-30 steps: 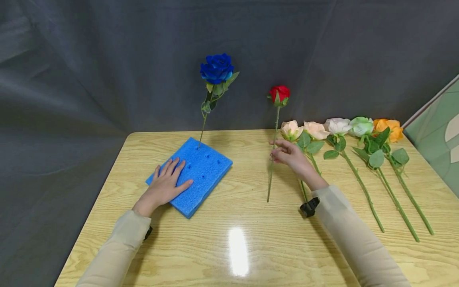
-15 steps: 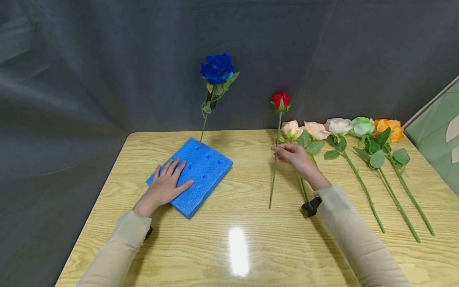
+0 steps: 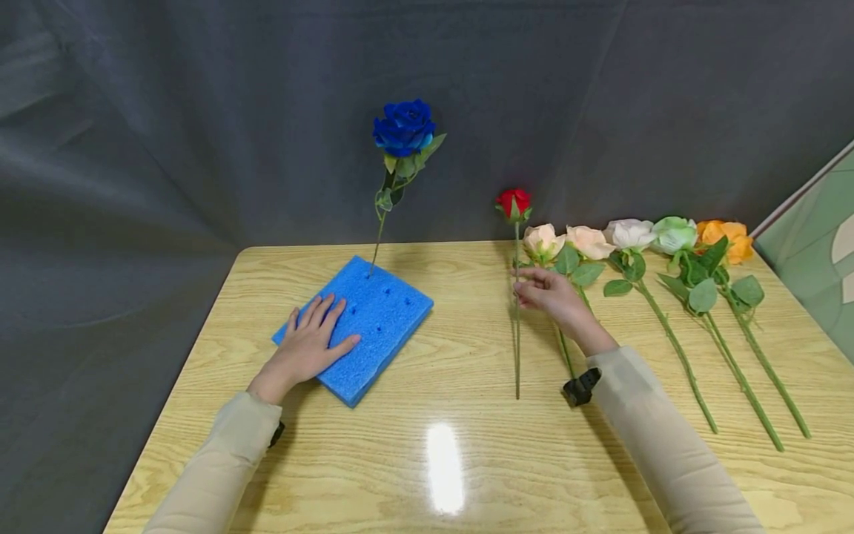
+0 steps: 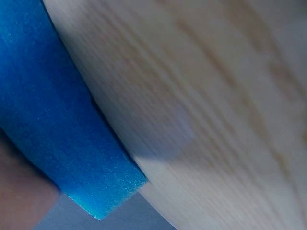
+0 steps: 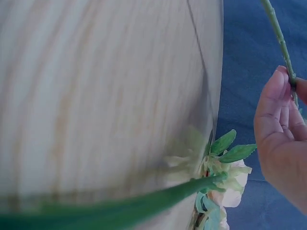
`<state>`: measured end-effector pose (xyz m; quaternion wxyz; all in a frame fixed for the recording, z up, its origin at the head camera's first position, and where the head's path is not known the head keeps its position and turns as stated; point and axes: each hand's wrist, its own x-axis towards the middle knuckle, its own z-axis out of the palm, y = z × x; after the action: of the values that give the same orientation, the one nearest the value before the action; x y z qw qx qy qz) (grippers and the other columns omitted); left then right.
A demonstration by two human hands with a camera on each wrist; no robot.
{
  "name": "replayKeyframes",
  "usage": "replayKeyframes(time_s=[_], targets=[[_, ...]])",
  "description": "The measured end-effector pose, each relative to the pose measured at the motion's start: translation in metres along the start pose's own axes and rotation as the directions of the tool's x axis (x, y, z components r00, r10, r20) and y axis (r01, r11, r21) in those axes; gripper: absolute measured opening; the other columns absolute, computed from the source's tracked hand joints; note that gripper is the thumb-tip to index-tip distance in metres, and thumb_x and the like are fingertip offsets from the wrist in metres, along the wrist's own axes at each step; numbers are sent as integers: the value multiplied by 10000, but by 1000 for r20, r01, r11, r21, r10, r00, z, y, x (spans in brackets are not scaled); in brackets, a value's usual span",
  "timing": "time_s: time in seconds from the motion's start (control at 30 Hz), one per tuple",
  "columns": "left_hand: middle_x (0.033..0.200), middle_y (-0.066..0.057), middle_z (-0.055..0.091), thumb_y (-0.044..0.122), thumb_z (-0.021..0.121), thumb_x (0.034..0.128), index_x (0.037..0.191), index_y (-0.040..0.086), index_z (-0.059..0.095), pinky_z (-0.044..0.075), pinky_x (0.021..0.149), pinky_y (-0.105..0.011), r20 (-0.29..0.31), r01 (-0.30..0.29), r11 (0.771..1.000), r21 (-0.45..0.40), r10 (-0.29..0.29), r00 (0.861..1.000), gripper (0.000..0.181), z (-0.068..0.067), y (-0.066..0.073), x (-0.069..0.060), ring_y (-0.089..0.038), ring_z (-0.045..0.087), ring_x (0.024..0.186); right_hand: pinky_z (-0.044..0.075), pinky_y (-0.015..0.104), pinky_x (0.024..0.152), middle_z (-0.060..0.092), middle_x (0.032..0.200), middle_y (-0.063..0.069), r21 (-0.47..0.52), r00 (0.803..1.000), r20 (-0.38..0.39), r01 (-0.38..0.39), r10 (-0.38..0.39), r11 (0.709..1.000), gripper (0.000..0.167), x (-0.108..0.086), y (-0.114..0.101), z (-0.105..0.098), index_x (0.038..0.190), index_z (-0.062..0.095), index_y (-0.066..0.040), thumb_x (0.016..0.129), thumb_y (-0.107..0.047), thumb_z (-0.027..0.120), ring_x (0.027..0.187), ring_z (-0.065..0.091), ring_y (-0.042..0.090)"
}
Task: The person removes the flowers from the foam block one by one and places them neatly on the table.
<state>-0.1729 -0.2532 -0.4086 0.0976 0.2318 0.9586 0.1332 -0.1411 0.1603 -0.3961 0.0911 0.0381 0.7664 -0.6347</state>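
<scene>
My left hand rests with spread fingers on a blue foam block, which has several small holes in its top. A blue rose stands upright with its stem in the block's far part. In my right hand the stem of a red rose is pinched between thumb and fingers, the flower up and the stem hanging nearly vertical. The right wrist view shows the fingertips on the green stem. The left wrist view has the foam block's side and a blurred bit of the hand.
To the right several artificial roses lie in a row: peach ones, a pale white one, a light green one and an orange one. All lie on the wooden table. A dark cloth hangs behind.
The red rose has come lower, and its stem has swung from a slant to nearly vertical, its lower end moving right and nearer. My left hand and the foam block stay put.
</scene>
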Motion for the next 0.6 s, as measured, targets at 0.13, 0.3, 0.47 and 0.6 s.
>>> replayKeyframes(time_s=[0.13,0.3,0.47,0.6], targets=[[1610,-167,100,531,440,961,1538,83,182,5,1153,-643,-1,0,1000,0,0,1000,775,0,1,0,-387,22,1488,542,167,742,593,900,-79,-12,1000,0,-29,29,1000,503,1,3,0,1423,355,80,995,-143,496,728,591,-28],[1609,-171,99,521,444,963,1538,77,180,1,1152,-644,1,1,1000,-6,-1,1000,773,-1,2,-1,-388,21,1488,544,170,730,578,948,-16,-29,998,2,-65,65,997,495,2,5,0,1423,366,70,995,-143,495,724,590,-19],[1609,-173,95,521,442,963,1539,75,173,-4,1152,-643,3,3,1000,-6,-3,1000,777,-2,2,-1,-387,17,1488,545,181,726,565,891,-49,-48,995,14,-98,99,994,502,1,5,0,1424,365,58,996,-165,501,709,584,-15],[1610,-171,95,526,439,963,1539,78,173,0,1152,-644,2,4,1000,-1,-4,1000,777,-2,2,-1,-387,18,1488,539,168,698,572,810,-89,-36,993,33,-110,112,993,504,1,5,0,1416,349,77,993,-149,503,689,580,-16]])
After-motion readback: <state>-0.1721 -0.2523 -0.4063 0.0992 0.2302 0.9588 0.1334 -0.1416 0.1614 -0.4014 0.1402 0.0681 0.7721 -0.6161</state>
